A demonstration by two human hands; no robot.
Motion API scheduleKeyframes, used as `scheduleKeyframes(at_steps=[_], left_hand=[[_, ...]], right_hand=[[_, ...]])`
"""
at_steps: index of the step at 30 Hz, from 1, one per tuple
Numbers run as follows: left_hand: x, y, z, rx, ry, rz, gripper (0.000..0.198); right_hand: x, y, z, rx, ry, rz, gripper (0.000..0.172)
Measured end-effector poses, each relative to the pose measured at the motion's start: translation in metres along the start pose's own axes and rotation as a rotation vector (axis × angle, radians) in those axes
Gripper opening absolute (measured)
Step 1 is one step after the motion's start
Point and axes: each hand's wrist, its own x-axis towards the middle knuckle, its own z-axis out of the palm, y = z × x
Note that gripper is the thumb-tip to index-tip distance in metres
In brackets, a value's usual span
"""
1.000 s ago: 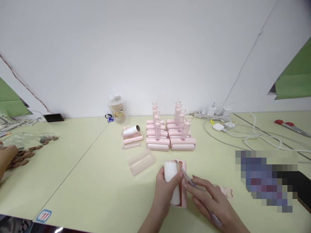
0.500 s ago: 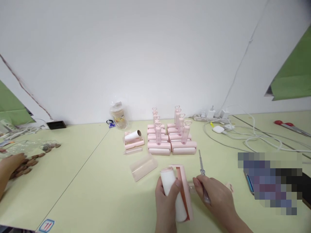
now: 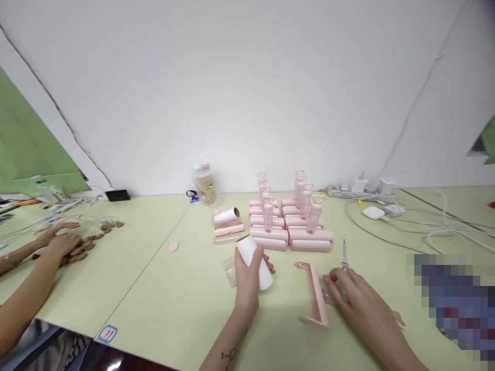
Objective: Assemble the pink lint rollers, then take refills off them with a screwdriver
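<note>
My left hand (image 3: pixel 249 273) grips a white lint roll (image 3: pixel 263 273), tilted, its hollow end facing up and left. A clear plastic cover (image 3: pixel 229 271) lies partly hidden behind that hand. Right of the roll, a pink lint roller frame (image 3: pixel 317 299) rests on the table with nothing inside it. My right hand (image 3: pixel 356 293) is closed round a screwdriver (image 3: pixel 344 257) whose shaft points away from me, and it also covers the frame's clear handle. Near the table seam lies a small pink round end cap (image 3: pixel 172 247).
Pink lint rollers (image 3: pixel 309 239) stand in two rows at the back. Left of them are an opened roller with a white roll (image 3: pixel 227 216) and a bagged cup (image 3: pixel 206 185). Chargers and cables (image 3: pixel 390 211) lie right. Another person's hands (image 3: pixel 64 242) handle brown pieces at left.
My left hand has lifted the roll out of the pink frame and moved left with it. The pink cap formerly at the roll's end now lies far left. My right hand keeps the screwdriver.
</note>
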Motion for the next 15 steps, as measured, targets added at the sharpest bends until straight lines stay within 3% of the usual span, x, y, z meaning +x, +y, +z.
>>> scheduleKeyframes(at_steps=[3,7,11,15], left_hand=[[0.014,0.017,-0.022,0.276,0.03,0.111,0.032],[0.059,0.06,-0.089,0.511,0.252,0.212,0.023],[0.108,0.089,-0.162,0.741,0.454,0.084,0.026],[0.126,0.085,-0.199,0.95,0.473,-0.058,0.028]], right_hand=[[-0.001,0.008,0.0,0.075,-0.049,0.039,0.029],[-0.003,0.013,0.0,0.133,-0.014,0.118,0.032],[-0.004,0.014,0.0,0.187,-0.041,0.149,0.035],[-0.006,0.018,0.007,0.229,-0.001,0.08,0.036]])
